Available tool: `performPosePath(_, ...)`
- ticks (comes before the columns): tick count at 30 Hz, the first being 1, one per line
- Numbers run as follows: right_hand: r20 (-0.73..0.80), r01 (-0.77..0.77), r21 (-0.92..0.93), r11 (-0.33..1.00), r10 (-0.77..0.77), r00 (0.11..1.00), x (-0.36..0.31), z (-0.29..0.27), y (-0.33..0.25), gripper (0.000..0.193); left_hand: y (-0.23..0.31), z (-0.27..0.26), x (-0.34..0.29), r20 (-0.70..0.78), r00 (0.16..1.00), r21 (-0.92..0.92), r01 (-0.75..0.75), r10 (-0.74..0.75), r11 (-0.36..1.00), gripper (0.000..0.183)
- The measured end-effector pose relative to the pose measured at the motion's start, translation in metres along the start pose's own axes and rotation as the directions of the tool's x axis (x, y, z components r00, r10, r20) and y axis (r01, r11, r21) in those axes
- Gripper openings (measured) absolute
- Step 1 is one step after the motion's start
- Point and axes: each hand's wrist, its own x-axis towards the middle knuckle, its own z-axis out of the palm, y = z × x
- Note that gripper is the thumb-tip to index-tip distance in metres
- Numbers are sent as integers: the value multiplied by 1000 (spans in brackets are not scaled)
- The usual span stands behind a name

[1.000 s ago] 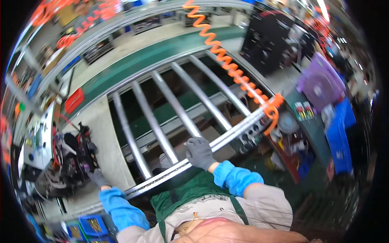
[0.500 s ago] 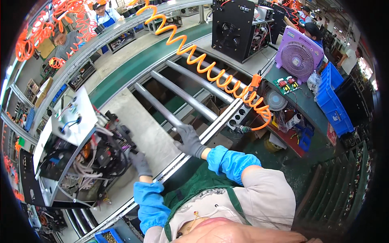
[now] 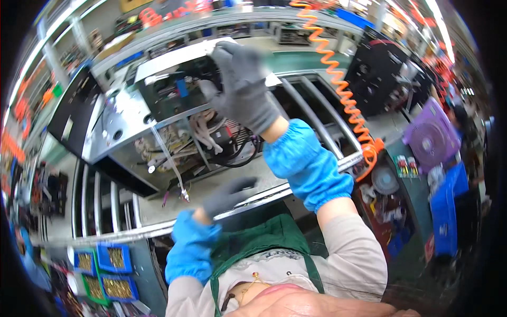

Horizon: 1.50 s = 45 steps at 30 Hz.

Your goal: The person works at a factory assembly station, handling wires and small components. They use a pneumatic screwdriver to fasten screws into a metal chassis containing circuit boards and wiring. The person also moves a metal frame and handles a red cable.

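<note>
An open metal machine case (image 3: 124, 119) with wiring, hoses and black parts inside stands on the line in front of me. My right hand (image 3: 243, 87), in a grey glove, reaches across to the case's upper right side. Its fingers and thumb close round the edge of the pale top panel (image 3: 177, 58); part of this hand is smeared by motion. My left hand (image 3: 229, 196), also gloved in grey, hovers low by the near side of the case, blurred, with fingers stretched out to the right. A white tube (image 3: 168, 156) hangs from the case toward the near edge.
Metal rollers (image 3: 319, 113) lie right of the case, with an orange coiled air hose (image 3: 340, 79) above them. Farther right stand a black machine (image 3: 372, 74), a purple fan (image 3: 430, 129) and a blue crate (image 3: 449, 206). Blue bins (image 3: 119, 288) of small brass-coloured parts sit lower left.
The view has swung left, and the case sits nearer the middle at another angle. My right hand has moved from beside the rollers up to the case; my left hand has come away from its parts.
</note>
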Motion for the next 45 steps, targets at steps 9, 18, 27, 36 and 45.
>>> performPosePath(9,455,-120,-247,962,224,862,67,-5,4,46,132,-176,-170,-671,-149,658,331,726,676,55)
performPosePath(18,680,29,-386,922,263,684,85,23,19,33,143,-319,-177,-673,134,675,514,728,530,51)
performPosePath(27,644,-139,-334,932,333,688,79,14,26,35,122,-321,-159,-649,174,686,555,740,471,47)
performPosePath(36,796,-96,-305,948,308,521,104,14,11,36,151,-282,-163,-669,38,594,628,742,503,50)
performPosePath(45,751,152,-113,982,-16,660,97,9,24,54,165,-245,-157,-635,24,599,646,772,472,53)
